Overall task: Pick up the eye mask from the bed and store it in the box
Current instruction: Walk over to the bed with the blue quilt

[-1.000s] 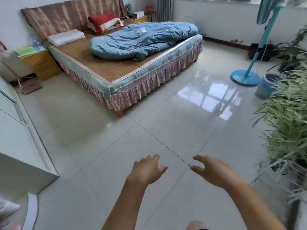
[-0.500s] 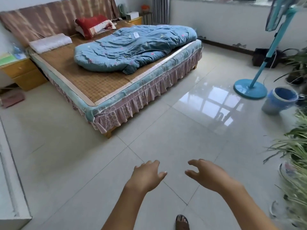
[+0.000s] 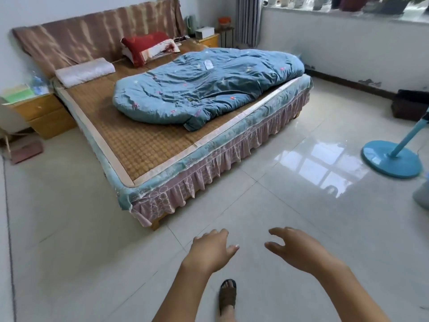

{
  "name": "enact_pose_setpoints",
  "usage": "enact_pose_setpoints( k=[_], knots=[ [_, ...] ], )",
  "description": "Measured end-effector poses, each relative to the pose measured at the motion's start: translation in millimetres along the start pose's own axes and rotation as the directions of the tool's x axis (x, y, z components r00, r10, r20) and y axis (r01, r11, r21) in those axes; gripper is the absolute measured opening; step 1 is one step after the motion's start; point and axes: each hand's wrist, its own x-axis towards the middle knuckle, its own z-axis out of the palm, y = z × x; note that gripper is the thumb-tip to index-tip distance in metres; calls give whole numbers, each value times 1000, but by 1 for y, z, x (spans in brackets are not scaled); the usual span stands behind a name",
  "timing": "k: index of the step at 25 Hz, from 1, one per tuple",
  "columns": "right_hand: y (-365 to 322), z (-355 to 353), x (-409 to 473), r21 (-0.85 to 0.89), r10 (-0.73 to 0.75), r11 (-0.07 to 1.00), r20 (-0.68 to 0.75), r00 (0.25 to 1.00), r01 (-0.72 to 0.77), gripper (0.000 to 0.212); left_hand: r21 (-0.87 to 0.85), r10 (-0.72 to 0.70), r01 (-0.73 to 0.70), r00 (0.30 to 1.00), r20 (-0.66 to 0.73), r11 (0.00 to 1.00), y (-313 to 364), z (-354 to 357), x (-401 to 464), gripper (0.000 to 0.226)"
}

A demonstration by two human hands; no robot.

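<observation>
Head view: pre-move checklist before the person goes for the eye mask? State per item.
1. Left hand empty, fingers loose: ok.
2. Right hand empty, open: ok.
3. Eye mask located: cannot tell. A small pale oblong item lies on the crumpled blue quilt, too small to identify.
4. Within reach of the bed with the woven mat: not ok. Both hands hover over the glossy white tiled floor, short of the bed corner.
5. Path to the bed free of obstacles: ok.
6. Storage box located: cannot tell. A white box sits on the far wooden nightstand; its role is unconfirmed.
</observation>
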Motion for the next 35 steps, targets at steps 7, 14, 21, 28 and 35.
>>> enact_pose_setpoints(
  k=[7, 14, 21, 28, 35],
  knots=[
    [-16, -98, 162, 41, 62, 997, -3, 998, -61, 51, 50, 40, -42, 999, 34, 998, -16, -124, 165, 51],
    [24, -185, 309, 74, 112, 991, 2, 994, -112, 50, 45, 88, -90, 994, 63, 995, 20, -215, 323, 50],
    [73, -292, 457, 57, 61, 997, -21, 998, -59, 49, 27, 80, -83, 994, 75, 996, 71, -302, 476, 46],
    [110, -374, 586, 25, 34, 999, 24, 999, -35, 49, 22, 78, -79, 995, 60, 997, 108, -379, 613, 41],
    [123, -465, 738, -17, 9, 1000, -3, 1000, -9, 43, 71, 96, -98, 995, 31, 993, 129, -473, 756, 44]
  ],
)
